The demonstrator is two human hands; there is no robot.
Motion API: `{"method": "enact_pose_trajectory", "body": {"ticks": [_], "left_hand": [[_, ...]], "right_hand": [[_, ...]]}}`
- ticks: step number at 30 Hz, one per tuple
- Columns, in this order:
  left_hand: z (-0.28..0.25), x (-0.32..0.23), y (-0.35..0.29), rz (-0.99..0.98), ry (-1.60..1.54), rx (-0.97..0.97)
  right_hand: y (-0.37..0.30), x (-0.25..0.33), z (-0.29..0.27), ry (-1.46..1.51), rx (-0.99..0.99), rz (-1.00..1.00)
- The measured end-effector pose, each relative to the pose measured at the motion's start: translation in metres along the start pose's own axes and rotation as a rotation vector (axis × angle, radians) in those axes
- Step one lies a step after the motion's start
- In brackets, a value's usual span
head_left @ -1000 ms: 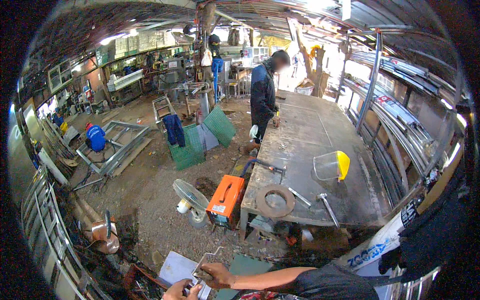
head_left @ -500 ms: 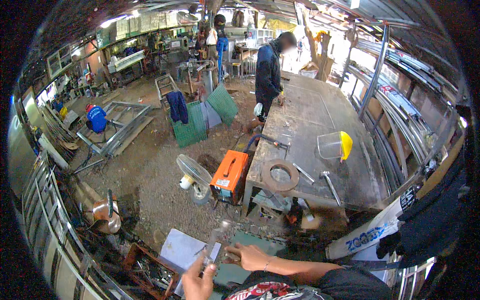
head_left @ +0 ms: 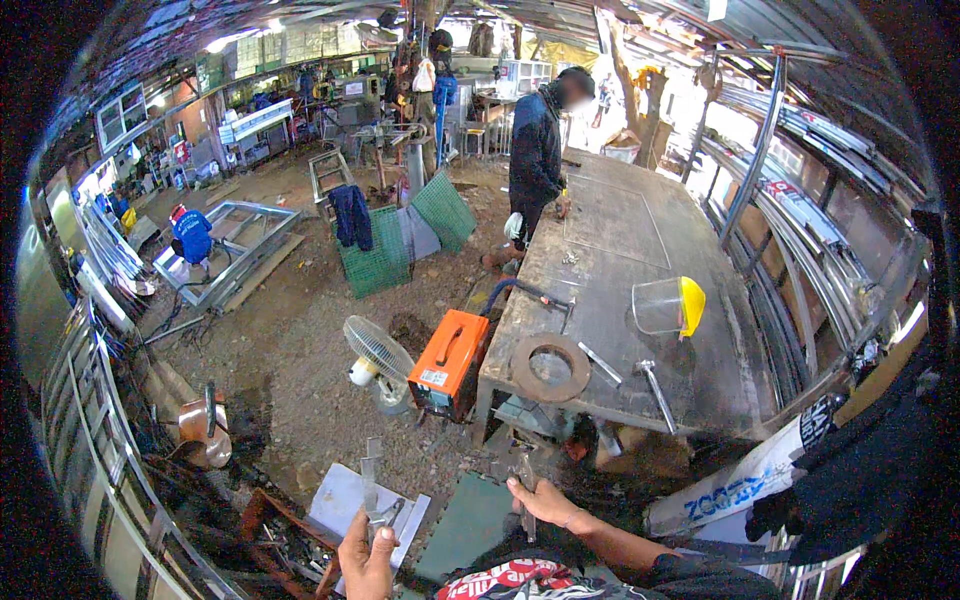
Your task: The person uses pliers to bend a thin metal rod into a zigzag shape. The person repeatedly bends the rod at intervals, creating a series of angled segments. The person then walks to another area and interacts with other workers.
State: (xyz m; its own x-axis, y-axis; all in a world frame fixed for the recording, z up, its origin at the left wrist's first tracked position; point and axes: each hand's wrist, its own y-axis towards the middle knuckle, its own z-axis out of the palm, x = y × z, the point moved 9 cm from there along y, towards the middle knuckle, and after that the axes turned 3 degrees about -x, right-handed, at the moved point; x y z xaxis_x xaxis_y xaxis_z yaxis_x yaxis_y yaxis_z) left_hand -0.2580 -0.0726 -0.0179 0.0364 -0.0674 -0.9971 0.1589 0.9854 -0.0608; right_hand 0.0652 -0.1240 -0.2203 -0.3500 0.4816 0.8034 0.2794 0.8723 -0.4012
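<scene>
My left hand (head_left: 367,560), at the lower middle, is closed round a narrow, pale, flat metal piece (head_left: 370,488) that stands upright, with a small step near its top. Across a short gap, my right hand (head_left: 547,503) grips a slim brownish-grey metal bar (head_left: 528,512), also held upright. Below and between the hands, a white sheet (head_left: 335,503) and a flat dark green panel (head_left: 462,525) are in view. Beside my left hand, a pale strip (head_left: 412,520) rests over the sheet's edge. What exact kind of tool each hand holds is not clear.
A brown tool box (head_left: 262,505) is at lower left. Ahead are a white fan (head_left: 375,350), an orange machine (head_left: 452,350) and a large worktable (head_left: 620,220) bearing a yellow face shield (head_left: 690,306), hammer (head_left: 657,395) and ring (head_left: 550,367). One person stands beside it; another crouches far left.
My hands have moved apart, the left one left and down, the right one rightward. The piece in my left hand now stands straighter, and the bar in my right hand shows more fully.
</scene>
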Motion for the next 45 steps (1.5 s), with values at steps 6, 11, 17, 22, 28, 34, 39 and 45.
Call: {"method": "enact_pose_trajectory", "body": {"ticks": [6,11,17,22,28,34,39,45], "left_hand": [[0.052,-0.002,0.024,0.020,0.030,0.002],[0.087,0.011,0.042,-0.028,0.042,-0.028],[0.121,0.019,0.058,-0.083,0.064,0.008],[0.126,0.027,0.065,-0.077,0.062,0.013],[0.116,0.031,0.077,-0.135,0.024,0.056],[0.101,0.038,0.087,-0.165,0.066,0.172],[0.094,0.036,0.089,-0.165,0.130,0.282],[0.093,0.033,0.090,-0.134,0.114,0.317]], "right_hand": [[0.054,-0.042,-0.036,-0.071,0.053,0.037],[0.060,-0.020,-0.069,-0.155,0.147,0.030],[0.070,-0.035,-0.085,-0.206,0.236,0.004],[0.075,-0.050,-0.083,-0.221,0.258,0.002],[0.069,-0.041,-0.071,-0.188,0.228,0.030],[0.055,-0.041,-0.072,-0.303,0.132,0.095],[0.051,-0.092,-0.075,-0.269,0.009,0.182],[0.029,-0.081,-0.103,0.155,-0.196,-0.022]]}}
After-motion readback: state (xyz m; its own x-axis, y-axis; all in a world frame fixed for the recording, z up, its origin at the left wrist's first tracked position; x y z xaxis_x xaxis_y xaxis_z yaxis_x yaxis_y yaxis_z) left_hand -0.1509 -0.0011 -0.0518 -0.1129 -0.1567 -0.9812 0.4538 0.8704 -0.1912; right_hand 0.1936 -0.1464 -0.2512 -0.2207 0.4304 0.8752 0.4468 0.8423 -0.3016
